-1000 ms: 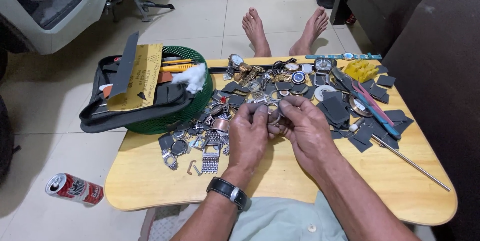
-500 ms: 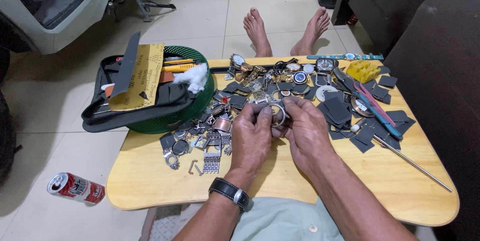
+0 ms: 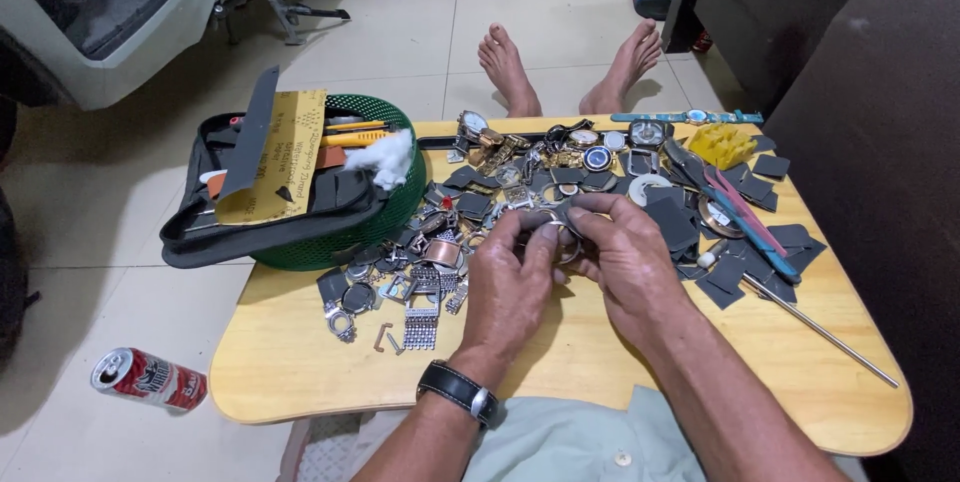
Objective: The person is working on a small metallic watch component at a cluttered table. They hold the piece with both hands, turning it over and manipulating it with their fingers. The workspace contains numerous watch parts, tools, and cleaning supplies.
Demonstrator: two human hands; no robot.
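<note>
Nearest you, your left hand (image 3: pixel 510 287), a black-strapped wristwatch (image 3: pixel 458 389) on its wrist, and your right hand (image 3: pixel 630 267) meet over the middle of the low wooden table (image 3: pixel 560 382). Both sets of fingertips are pinched shut on a small silvery watch part (image 3: pixel 560 234), held just above the tabletop between the two hands. It is too small and too covered by your fingers to tell its long axis or which way it points.

Just left of your left hand lie metal bracelet links and clasps (image 3: pixel 420 317). To the right, a thin metal rod (image 3: pixel 820 330) runs diagonally toward the near right corner, beside dark leather scraps (image 3: pixel 725 277). Directly beyond your fingers, watch cases and dials (image 3: pixel 580 157) crowd the surface, close against your working spot.

Farther left, a green mesh basket (image 3: pixel 385 222) holds a black pouch (image 3: pixel 260 232) and a yellow ruler (image 3: pixel 280 157). A yellow cloth (image 3: pixel 720 145) sits at the far right. Past the far edge, two bare feet (image 3: pixel 570 67) rest on the tiled floor. A red drink can (image 3: pixel 148 379) lies on the floor at near left.
</note>
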